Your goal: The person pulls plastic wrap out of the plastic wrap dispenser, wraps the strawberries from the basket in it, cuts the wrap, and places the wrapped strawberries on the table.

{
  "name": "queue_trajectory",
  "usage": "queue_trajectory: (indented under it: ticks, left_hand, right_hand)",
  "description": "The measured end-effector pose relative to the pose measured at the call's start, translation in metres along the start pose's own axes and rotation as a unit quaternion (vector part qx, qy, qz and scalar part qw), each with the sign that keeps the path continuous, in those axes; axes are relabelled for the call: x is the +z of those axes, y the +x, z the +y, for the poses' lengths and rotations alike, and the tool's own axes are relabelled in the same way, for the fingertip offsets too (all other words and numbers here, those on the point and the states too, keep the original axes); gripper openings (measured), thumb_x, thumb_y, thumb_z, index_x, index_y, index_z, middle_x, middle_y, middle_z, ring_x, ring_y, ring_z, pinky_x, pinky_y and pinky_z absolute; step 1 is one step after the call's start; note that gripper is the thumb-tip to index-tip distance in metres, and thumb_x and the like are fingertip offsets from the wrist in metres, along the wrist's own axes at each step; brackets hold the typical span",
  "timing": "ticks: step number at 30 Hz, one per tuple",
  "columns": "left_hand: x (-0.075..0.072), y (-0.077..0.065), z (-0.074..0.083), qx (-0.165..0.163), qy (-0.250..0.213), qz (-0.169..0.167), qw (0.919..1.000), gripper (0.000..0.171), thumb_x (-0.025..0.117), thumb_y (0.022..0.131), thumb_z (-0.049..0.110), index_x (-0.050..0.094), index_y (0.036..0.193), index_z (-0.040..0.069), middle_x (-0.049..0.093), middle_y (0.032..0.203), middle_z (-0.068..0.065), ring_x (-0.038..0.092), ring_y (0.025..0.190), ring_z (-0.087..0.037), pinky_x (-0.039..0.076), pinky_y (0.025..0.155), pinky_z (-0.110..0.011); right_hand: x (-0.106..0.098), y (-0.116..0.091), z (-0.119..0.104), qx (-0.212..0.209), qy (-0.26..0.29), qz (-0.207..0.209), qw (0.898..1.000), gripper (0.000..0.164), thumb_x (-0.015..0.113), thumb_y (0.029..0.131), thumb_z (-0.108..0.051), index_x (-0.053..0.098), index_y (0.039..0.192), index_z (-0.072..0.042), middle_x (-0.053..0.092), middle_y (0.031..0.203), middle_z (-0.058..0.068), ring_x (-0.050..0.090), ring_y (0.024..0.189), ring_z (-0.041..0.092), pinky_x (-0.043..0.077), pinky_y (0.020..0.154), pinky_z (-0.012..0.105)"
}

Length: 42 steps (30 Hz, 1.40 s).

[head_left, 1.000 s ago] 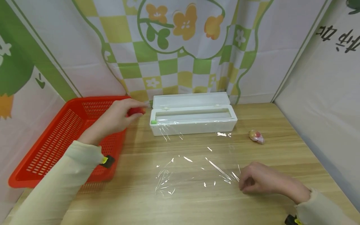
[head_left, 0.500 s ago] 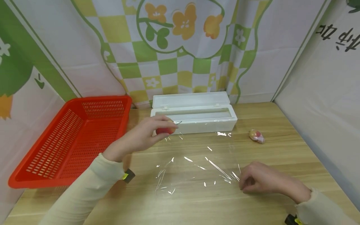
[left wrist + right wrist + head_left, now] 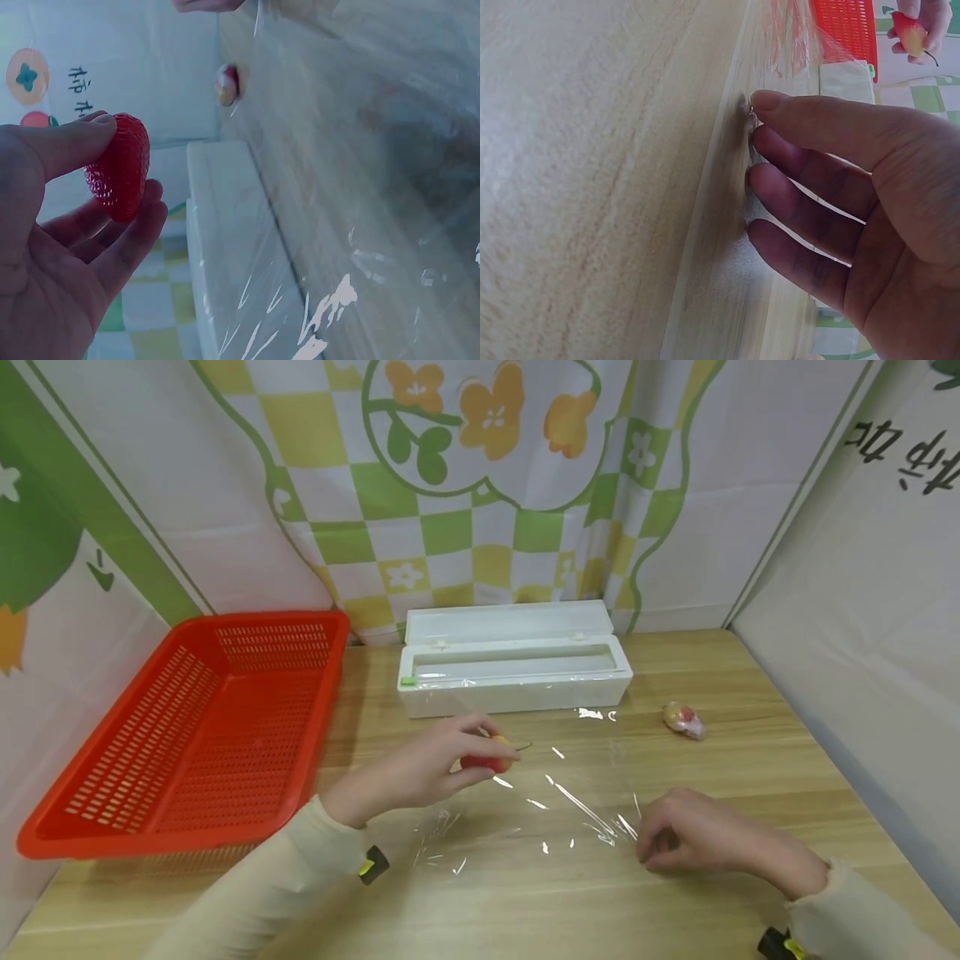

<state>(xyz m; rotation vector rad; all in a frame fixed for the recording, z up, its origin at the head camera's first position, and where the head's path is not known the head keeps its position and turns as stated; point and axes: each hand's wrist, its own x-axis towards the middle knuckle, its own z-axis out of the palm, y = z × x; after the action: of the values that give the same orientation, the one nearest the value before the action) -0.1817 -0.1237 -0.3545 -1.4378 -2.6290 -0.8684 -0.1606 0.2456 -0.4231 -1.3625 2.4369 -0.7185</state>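
My left hand (image 3: 420,770) pinches a strawberry (image 3: 483,763) between thumb and fingertips, above the sheet of clear cling film (image 3: 525,827). The strawberry (image 3: 118,169) looks red and dimpled in the left wrist view. Yellow flesh and a thin stem show on its far end in the right wrist view. At the film's right edge, my right hand (image 3: 693,835) pinches it low over the table, thumb against the index finger (image 3: 780,146). The film runs back to a white dispenser box (image 3: 517,693) whose lid stands up.
A red slotted basket (image 3: 330,693) stands on the left with its bottom showing. To the right of the box lies a small red and yellow fruit in wrap (image 3: 682,721). A printed curtain (image 3: 495,552) hangs behind the wooden table (image 3: 750,760).
My left hand has carried the strawberry from beside the basket, rightward and toward me, to over the film. My right hand has stayed at the film's edge.
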Motion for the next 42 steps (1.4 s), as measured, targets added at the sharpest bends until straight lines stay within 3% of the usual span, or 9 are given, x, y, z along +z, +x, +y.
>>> queue_trajectory:
  ticks: [7, 16, 24, 32, 38, 42]
  left_hand:
    - [0.019, 0.003, 0.005, 0.002, 0.001, -0.035, 0.9994, 0.034, 0.068, 0.087, 0.016, 0.068, 0.121, 0.022, 0.062, 0.108, 0.002, 0.058, 0.096, -0.008, 0.049, 0.086, -0.018]
    - [0.040, 0.003, 0.006, 0.050, 0.027, -0.037, 0.9977, 0.033, 0.067, 0.089, 0.019, 0.068, 0.121, 0.023, 0.065, 0.106, 0.005, 0.058, 0.099, -0.007, 0.046, 0.093, -0.020]
    - [0.054, 0.003, 0.007, 0.032, 0.017, -0.071, 0.9968, 0.032, 0.066, 0.089, 0.023, 0.068, 0.121, 0.022, 0.067, 0.113, 0.008, 0.057, 0.109, -0.006, 0.044, 0.099, -0.023]
    - [0.063, 0.005, 0.008, 0.040, 0.012, -0.104, 0.9937, 0.032, 0.065, 0.090, 0.022, 0.068, 0.121, 0.020, 0.068, 0.112, 0.009, 0.058, 0.110, -0.006, 0.042, 0.101, -0.022]
    - [0.069, 0.004, 0.010, 0.005, 0.014, -0.138, 0.9904, 0.033, 0.065, 0.090, 0.026, 0.067, 0.122, 0.024, 0.066, 0.118, 0.008, 0.055, 0.115, -0.005, 0.040, 0.104, -0.021]
    - [0.072, 0.004, 0.011, 0.002, 0.006, -0.141, 0.9900, 0.033, 0.066, 0.089, 0.026, 0.067, 0.122, 0.025, 0.066, 0.118, 0.009, 0.055, 0.115, -0.004, 0.040, 0.104, -0.021]
  right_hand:
    - [-0.001, -0.001, -0.001, -0.003, 0.003, 0.000, 1.000, 0.012, 0.076, 0.075, -0.013, 0.072, 0.081, -0.024, 0.064, 0.075, -0.017, 0.053, 0.066, -0.011, 0.047, 0.057, 0.012]
    - [-0.001, -0.001, 0.000, -0.004, 0.005, 0.004, 1.000, 0.013, 0.077, 0.074, -0.013, 0.072, 0.081, -0.023, 0.064, 0.075, -0.017, 0.053, 0.065, -0.010, 0.046, 0.057, 0.012]
    - [0.000, -0.001, 0.000, 0.000, 0.008, 0.002, 1.000, 0.013, 0.076, 0.075, -0.013, 0.072, 0.081, -0.023, 0.064, 0.075, -0.016, 0.053, 0.065, -0.010, 0.047, 0.057, 0.011]
    - [0.000, -0.002, 0.000, 0.000, 0.005, 0.007, 1.000, 0.014, 0.076, 0.074, -0.012, 0.072, 0.081, -0.023, 0.063, 0.076, -0.016, 0.053, 0.065, -0.010, 0.047, 0.057, 0.011]
    - [0.000, -0.002, 0.001, 0.006, 0.011, 0.005, 1.000, 0.014, 0.076, 0.074, -0.012, 0.072, 0.081, -0.023, 0.063, 0.076, -0.016, 0.053, 0.065, -0.010, 0.047, 0.057, 0.011]
    - [0.001, -0.002, 0.001, 0.003, 0.011, 0.008, 1.000, 0.015, 0.076, 0.074, -0.011, 0.072, 0.081, -0.023, 0.063, 0.075, -0.016, 0.053, 0.064, -0.010, 0.046, 0.056, 0.011]
